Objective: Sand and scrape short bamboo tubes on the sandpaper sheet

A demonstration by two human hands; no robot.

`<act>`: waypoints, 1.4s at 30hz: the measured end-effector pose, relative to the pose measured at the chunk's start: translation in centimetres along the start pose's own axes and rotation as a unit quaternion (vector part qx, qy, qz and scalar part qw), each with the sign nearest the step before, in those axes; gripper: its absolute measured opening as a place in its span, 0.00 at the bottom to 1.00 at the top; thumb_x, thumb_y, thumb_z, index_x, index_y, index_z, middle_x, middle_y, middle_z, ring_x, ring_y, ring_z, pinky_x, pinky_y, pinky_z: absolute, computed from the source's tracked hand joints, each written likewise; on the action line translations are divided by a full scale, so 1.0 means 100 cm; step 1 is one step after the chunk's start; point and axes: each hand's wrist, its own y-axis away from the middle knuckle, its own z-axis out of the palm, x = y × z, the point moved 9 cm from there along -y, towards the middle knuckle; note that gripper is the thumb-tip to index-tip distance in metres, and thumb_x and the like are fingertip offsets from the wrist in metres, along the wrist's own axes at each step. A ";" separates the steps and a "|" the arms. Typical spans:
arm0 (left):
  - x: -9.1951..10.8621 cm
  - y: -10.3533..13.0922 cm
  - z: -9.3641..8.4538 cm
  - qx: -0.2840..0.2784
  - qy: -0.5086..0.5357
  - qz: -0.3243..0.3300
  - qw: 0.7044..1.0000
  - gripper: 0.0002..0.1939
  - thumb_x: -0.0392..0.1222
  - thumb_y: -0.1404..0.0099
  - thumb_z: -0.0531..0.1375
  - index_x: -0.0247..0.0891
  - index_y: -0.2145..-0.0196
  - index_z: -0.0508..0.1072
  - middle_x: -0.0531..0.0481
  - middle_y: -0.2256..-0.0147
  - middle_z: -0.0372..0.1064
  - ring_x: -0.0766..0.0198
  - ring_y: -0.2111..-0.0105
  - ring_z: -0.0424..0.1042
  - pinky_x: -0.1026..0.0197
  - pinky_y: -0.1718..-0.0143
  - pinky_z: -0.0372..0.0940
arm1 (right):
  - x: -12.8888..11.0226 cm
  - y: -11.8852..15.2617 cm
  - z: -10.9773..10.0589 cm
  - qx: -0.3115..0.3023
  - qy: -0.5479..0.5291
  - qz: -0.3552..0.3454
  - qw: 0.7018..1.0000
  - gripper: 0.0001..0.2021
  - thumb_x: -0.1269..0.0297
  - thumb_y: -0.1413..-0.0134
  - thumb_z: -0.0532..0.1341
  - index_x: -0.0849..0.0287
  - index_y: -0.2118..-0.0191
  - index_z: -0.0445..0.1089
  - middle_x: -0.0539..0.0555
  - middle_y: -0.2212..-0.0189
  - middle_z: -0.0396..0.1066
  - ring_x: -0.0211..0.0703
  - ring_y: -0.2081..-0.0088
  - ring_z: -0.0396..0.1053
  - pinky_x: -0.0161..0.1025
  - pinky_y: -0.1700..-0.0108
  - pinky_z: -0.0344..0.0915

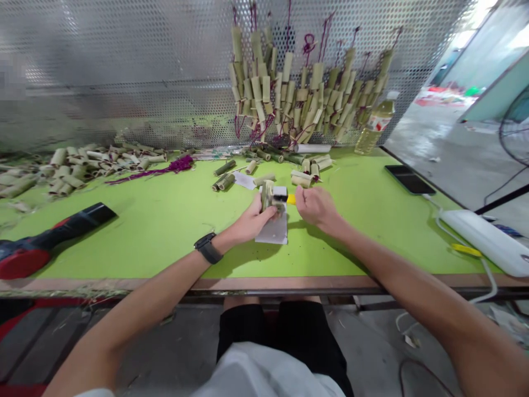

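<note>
My left hand (256, 215), with a dark watch (208, 248) on its wrist, is closed around a short bamboo tube (266, 194) at the middle of the table. Against the tube's right side sits the dark head of a small yellow-handled tool (291, 198); its exact kind is too blurred to tell. My right hand (314, 205) grips that handle from the right. Below both hands a pale grey sheet (273, 231) lies flat on the green tabletop (165, 231). Several cut bamboo pieces (301, 178) lie just beyond my hands.
Bundles of bamboo tubes (285, 94) on purple cords hang on the perforated metal panel (144, 66). Bamboo pieces (74, 165) and purple cord (179, 164) lie at left, near a red-black power tool (45, 242). A bottle (375, 125), phone (409, 180) and white power strip (487, 240) stand right.
</note>
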 end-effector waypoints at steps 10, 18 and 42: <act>-0.005 -0.002 0.010 -0.009 0.097 -0.051 0.994 0.18 0.42 0.24 0.72 0.42 0.43 0.71 0.51 0.57 0.78 0.56 0.56 0.81 0.48 0.46 0.76 | 0.033 -0.007 -0.031 0.076 -0.023 0.083 0.993 0.33 0.53 0.13 0.47 0.50 0.79 0.60 0.48 0.84 0.54 0.41 0.82 0.58 0.41 0.77 0.54; -0.019 -0.009 0.000 0.050 0.174 -0.075 0.981 0.18 0.33 0.23 0.71 0.42 0.41 0.73 0.48 0.54 0.80 0.59 0.56 0.84 0.50 0.44 0.79 | -0.003 0.005 0.001 0.005 -0.111 -0.028 0.993 0.34 0.46 0.14 0.45 0.49 0.79 0.55 0.44 0.86 0.48 0.37 0.84 0.49 0.37 0.80 0.43; 0.001 -0.004 -0.002 0.038 0.005 0.005 0.999 0.12 0.42 0.22 0.67 0.43 0.46 0.71 0.52 0.61 0.75 0.55 0.60 0.76 0.50 0.50 0.72 | -0.019 0.011 0.006 -0.042 -0.017 -0.020 0.999 0.28 0.62 0.18 0.49 0.49 0.78 0.58 0.48 0.85 0.53 0.40 0.83 0.54 0.42 0.78 0.52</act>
